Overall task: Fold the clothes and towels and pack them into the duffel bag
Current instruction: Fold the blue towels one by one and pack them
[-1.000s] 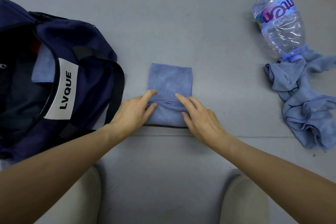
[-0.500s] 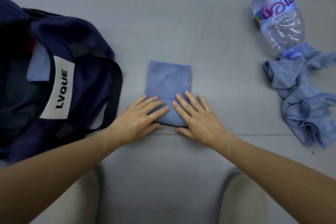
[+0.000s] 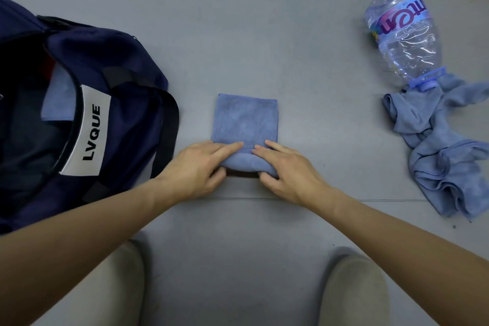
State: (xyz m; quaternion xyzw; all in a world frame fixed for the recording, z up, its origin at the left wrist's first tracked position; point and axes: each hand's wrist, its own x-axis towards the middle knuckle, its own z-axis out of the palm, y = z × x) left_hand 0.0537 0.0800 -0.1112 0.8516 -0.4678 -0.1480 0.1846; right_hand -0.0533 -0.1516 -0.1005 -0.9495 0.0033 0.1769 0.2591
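Gripping the rolled near end of the blue towel [image 3: 244, 119] with left hand [image 3: 195, 164] and right hand [image 3: 288, 169], thumbs beneath, fingers on top; open duffel bag [image 3: 119, 66] by the left edge of the floor [image 3: 251, 34].

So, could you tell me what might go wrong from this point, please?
The fold pinched by the left hand and right hand may spring open if the towel is released. The bottle lies with its neck on the crumpled cloth; pulling that cloth could send it rolling.
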